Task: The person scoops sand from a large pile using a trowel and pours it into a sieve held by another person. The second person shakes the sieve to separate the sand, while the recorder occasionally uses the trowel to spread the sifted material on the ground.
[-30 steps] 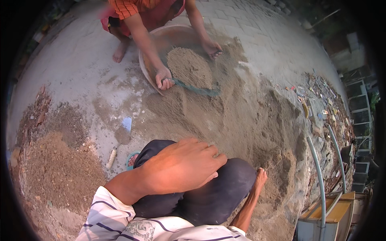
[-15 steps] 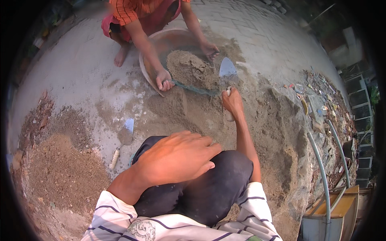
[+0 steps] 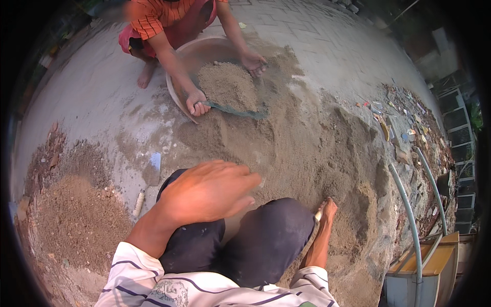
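Note:
My right hand [image 3: 328,209], beside my right knee, is closed round the pale handle of a trowel [image 3: 318,215]. Its blade cannot be made out against the grey-brown sand [image 3: 286,148]. My left hand [image 3: 209,189] hovers palm down over my left knee, fingers loosely stretched and holding nothing. Ahead, another person's hands [image 3: 197,102] hold the edges of a green mesh sieve [image 3: 240,111] with a mound of sand [image 3: 227,84] on it. The sieve is over a wide round basin [image 3: 176,84]. A second trowel [image 3: 139,202] lies on the ground to the left of my knee.
A heap of brown, gravelly soil [image 3: 76,220] lies at the left. Rubble and litter [image 3: 409,130] cover the right side, near bent grey pipes [image 3: 409,215] and a wooden box-like piece [image 3: 434,261]. Paving [image 3: 307,25] stretches behind the basin. The other person squats at the far side.
My right hand has drawn the trowel back from the sieve to the sand beside my right knee. The mound on the sieve looks lower and more spread. My left hand has shifted slightly left.

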`<state>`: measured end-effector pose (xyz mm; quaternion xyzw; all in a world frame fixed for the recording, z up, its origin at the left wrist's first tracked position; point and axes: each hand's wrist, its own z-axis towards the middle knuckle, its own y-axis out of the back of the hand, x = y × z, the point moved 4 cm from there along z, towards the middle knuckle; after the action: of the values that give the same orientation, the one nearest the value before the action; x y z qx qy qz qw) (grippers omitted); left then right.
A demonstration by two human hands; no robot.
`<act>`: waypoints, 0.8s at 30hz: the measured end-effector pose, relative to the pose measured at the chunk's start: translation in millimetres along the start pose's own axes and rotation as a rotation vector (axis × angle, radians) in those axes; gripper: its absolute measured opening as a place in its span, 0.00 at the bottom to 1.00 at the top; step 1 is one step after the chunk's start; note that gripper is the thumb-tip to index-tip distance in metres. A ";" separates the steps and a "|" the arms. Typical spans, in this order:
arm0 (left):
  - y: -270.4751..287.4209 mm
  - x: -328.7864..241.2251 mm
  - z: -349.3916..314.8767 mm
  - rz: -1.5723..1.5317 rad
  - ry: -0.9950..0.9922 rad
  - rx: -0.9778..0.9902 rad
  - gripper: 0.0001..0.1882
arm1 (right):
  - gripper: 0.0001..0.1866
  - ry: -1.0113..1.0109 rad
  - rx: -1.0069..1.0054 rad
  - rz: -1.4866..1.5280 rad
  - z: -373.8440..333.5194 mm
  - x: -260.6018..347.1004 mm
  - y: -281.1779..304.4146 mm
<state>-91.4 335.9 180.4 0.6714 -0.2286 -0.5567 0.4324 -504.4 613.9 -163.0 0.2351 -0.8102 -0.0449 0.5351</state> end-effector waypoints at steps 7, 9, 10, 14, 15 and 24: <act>5.3 -0.5 -11.2 -0.015 -0.055 -0.069 0.19 | 0.14 0.129 -0.019 -0.048 -21.9 8.4 -17.3; 7.0 -1.6 -12.4 -0.034 -0.064 -0.052 0.19 | 0.13 0.222 0.074 -0.049 -32.3 32.6 -19.8; 5.7 -0.1 -13.3 -0.038 -0.074 -0.049 0.19 | 0.13 0.227 0.075 -0.125 -38.7 46.5 -24.4; 5.1 -0.5 -13.2 -0.050 -0.118 -0.064 0.19 | 0.13 0.330 0.270 -0.257 -79.7 131.5 -73.7; 3.8 -0.3 -12.7 -0.050 -0.125 -0.064 0.19 | 0.11 0.371 0.336 -0.258 -83.9 147.6 -94.1; 14.6 1.8 -20.2 -0.032 -0.063 -0.052 0.19 | 0.17 0.784 0.462 -0.750 -102.0 255.1 -327.4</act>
<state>-69.2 333.4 191.8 0.6456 -0.2167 -0.5903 0.4333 -385.6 232.8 -10.3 0.6152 -0.4022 0.0368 0.6771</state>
